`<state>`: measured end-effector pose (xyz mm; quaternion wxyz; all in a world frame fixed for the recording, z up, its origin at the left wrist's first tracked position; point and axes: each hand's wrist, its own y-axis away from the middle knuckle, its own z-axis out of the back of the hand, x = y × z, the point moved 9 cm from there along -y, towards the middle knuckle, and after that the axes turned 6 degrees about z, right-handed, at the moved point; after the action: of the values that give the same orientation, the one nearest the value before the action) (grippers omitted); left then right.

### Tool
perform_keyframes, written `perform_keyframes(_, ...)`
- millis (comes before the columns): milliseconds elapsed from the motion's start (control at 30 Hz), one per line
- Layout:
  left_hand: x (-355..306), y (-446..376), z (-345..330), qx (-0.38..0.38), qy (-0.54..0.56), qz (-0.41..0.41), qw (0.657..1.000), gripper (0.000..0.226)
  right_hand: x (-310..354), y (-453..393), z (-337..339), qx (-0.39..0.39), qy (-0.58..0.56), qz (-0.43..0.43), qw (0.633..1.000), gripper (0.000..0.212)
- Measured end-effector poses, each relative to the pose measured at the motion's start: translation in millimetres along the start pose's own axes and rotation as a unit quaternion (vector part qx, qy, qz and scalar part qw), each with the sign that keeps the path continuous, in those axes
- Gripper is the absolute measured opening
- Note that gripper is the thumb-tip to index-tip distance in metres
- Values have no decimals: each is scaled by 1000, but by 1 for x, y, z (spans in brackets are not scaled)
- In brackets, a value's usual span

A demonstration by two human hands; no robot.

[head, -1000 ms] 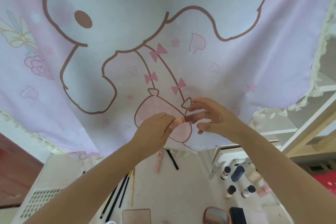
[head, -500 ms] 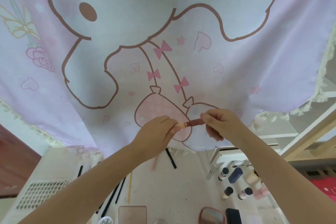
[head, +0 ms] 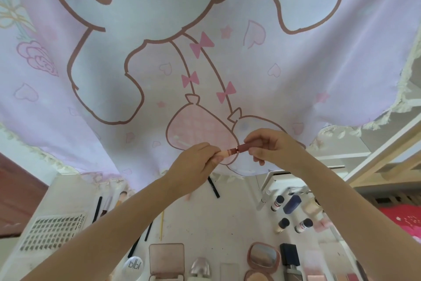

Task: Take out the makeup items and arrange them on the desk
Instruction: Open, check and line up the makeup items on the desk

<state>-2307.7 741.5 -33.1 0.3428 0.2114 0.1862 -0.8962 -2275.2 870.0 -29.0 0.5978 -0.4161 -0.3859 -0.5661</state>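
Both my hands hold a small lip tube (head: 237, 149) in the air above the white desk (head: 205, 219). My left hand (head: 196, 164) pinches its pale peach end. My right hand (head: 268, 146) grips the dark red end. The tube's middle shows between the two hands, with a narrow joint where the two parts meet. Laid out on the desk below are several makeup items: a rose compact (head: 166, 258), a round mirror compact (head: 263, 258), small bottles (head: 278, 203) and dark pencils (head: 214, 187).
A pink cartoon curtain (head: 205, 52) hangs over the desk's far side. A sheet of lash stickers (head: 50, 233) lies at the left. Brushes (head: 107, 205) and a white round tin (head: 134, 266) lie near the front. A white shelf frame (head: 387, 144) stands at the right.
My right hand has closed round the dark red end of the tube, and both hands have drifted slightly lower and to the right. The camera has tilted down, showing more of the desk.
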Motion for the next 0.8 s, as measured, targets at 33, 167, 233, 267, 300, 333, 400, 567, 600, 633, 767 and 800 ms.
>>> perform_keyframes(33, 3, 1, -4, 8, 3, 7, 1000, 37, -2, 1, -3, 13, 0, -4, 1000, 32)
perform_keyframes(167, 13, 6, -16, 19, 32, 29, 999, 26, -16, 6, -8, 20, -7, -45, 999, 24)
perform_keyframes(233, 17, 8, -27, 33, 44, 37, 998, 22, -21, 6, -6, 4, -8, -51, 999, 23)
perform_keyframes(267, 19, 9, -33, 44, 52, 43, 997, 18, -22, 6, -5, -3, -7, -50, 999, 23)
perform_keyframes(300, 21, 10, -40, 57, 63, 51, 995, 14, -22, 6, -4, -7, -3, -51, 999, 24)
perform_keyframes(333, 24, 12, -48, 74, 72, 59, 993, 12, -22, 7, -5, -8, 9, -50, 999, 25)
perform_keyframes(400, 31, 17, -68, 119, 61, 86, 987, 30, -24, 7, -7, -6, 80, -47, 996, 26)
perform_keyframes(567, 58, 37, -116, 224, -20, 138, 965, 47, -49, 23, -15, 24, 254, -56, 965, 3)
perform_keyframes(600, 63, 42, -126, 248, -28, 148, 957, 47, -59, 30, -15, 29, 270, -69, 960, 3)
perform_keyframes(633, 68, 48, -136, 273, -37, 159, 948, 46, -68, 37, -16, 32, 283, -84, 955, 6)
perform_keyframes(767, 89, 67, -172, 351, -86, 186, 914, 47, -101, 64, -14, 44, 328, -126, 935, 13)
perform_keyframes(800, 93, 69, -178, 364, -104, 189, 906, 48, -109, 69, -13, 49, 338, -136, 930, 15)
